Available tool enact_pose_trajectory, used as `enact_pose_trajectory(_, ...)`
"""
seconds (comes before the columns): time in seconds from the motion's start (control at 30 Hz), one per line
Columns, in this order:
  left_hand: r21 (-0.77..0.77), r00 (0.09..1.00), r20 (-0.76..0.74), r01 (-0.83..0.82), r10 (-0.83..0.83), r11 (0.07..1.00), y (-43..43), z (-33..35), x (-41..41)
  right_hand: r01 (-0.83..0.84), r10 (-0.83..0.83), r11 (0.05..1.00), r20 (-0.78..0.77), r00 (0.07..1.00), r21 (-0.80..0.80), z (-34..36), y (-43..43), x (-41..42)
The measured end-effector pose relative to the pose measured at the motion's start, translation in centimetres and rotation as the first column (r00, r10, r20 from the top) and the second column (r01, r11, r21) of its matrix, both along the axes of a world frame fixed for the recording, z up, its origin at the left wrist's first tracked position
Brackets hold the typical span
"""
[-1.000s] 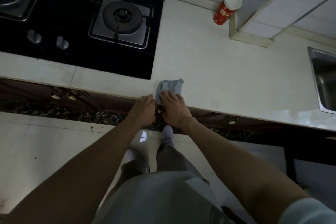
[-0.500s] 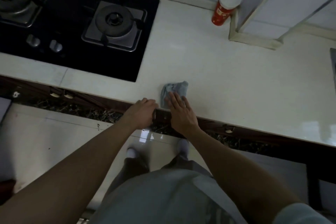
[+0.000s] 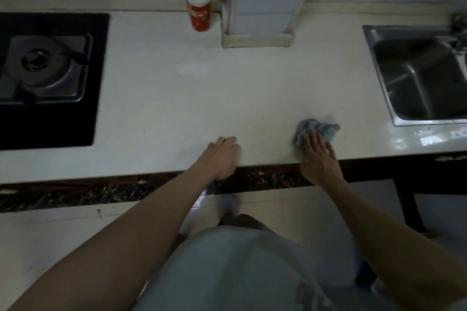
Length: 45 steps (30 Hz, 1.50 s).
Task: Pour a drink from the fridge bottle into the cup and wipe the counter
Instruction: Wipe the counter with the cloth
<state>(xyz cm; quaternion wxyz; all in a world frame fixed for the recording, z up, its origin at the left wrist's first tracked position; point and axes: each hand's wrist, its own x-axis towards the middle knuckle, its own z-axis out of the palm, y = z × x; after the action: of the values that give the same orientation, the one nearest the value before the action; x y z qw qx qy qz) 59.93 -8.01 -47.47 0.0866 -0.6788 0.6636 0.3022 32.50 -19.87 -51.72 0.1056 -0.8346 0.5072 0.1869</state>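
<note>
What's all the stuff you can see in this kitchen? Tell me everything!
counter: one, white, running across the middle of the view
cup: one, red outside and white inside, upright at the back of the counter, beside the column
cloth: one, blue-grey, bunched near the counter's front edge, left of the sink
hob: one, black, set into the counter on the left
burner: one in view, silver and dark, on the hob
sink: one, steel, on the right
column: one, white, at the back
floor: pale tiles, below the counter
left hand: one, resting on the counter's front edge
right hand: one, fingers pressing on the cloth
</note>
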Motion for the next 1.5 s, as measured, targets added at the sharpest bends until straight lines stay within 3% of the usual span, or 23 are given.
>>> enact_pose_trajectory(0.2, 0.021, 0.999, 0.016, -0.049, 0.048, 0.999, -1.8, -0.9, -3.1, 0.224, -0.225, 0.972, 0.007, 0.974, 0.07, 0.0, -5.3, -4.6)
enact_pose_trajectory(0.43, 0.038, 0.998, -0.035, -0.058, 0.06, 0.998, -0.8, -2.4, -2.3, 0.398, -0.398, 0.915, -0.001, 0.917, 0.069, -0.5, -11.2, -1.0)
enact_pose_trajectory(0.6, 0.007, 0.981, -0.113, -0.155, 0.155, 0.988, -0.8, -2.5, -2.3, 0.305, -0.306, 0.95, 0.007, 0.952, 0.062, -0.3, -13.6, 4.2)
enact_pose_trajectory(0.7, -0.042, 0.962, -0.085, -0.263, 0.259, 0.964, 0.6, -2.4, -1.4, 0.222, -0.226, 0.972, 0.038, 0.973, 0.082, 0.0, -14.2, 9.5)
enact_pose_trajectory(0.83, -0.001, 0.943, 0.017, -0.332, 0.332, 0.943, 3.4, -2.3, 0.3, -0.031, 0.023, 0.992, 0.071, 0.997, 0.119, -0.5, -12.7, 17.6)
enact_pose_trajectory(0.97, 0.064, 0.939, -0.034, -0.34, 0.343, 0.938, 3.3, -2.0, 0.8, -0.288, 0.278, 0.952, 0.102, 0.955, 0.106, -0.9, -7.2, 26.0)
enact_pose_trajectory(1.1, 0.052, 0.934, -0.047, -0.351, 0.354, 0.935, 2.8, -1.9, 1.0, -0.596, 0.588, 0.797, 0.095, 0.803, 0.102, -0.5, 0.1, 33.0)
enact_pose_trajectory(1.23, -0.002, 0.903, -0.089, -0.423, 0.421, 0.906, 3.7, -2.1, 0.8, -0.832, 0.824, 0.54, 0.124, 0.553, 0.125, 0.1, 6.3, 36.3)
enact_pose_trajectory(1.3, -0.038, 0.887, -0.13, -0.452, 0.444, 0.891, 4.0, -2.4, 0.3, -0.895, 0.891, 0.429, 0.11, 0.441, 0.121, 0.4, 7.3, 36.0)
enact_pose_trajectory(1.37, -0.037, 0.934, 0.006, -0.357, 0.357, 0.933, 3.7, -2.4, 0.4, -0.931, 0.923, 0.356, 0.127, 0.364, 0.081, 1.2, 6.6, 34.6)
enact_pose_trajectory(1.5, 0.033, 0.959, 0.038, -0.281, 0.28, 0.959, 2.9, -2.0, 1.1, -0.96, 0.941, 0.241, 0.275, 0.195, -0.142, 1.2, 3.1, 30.1)
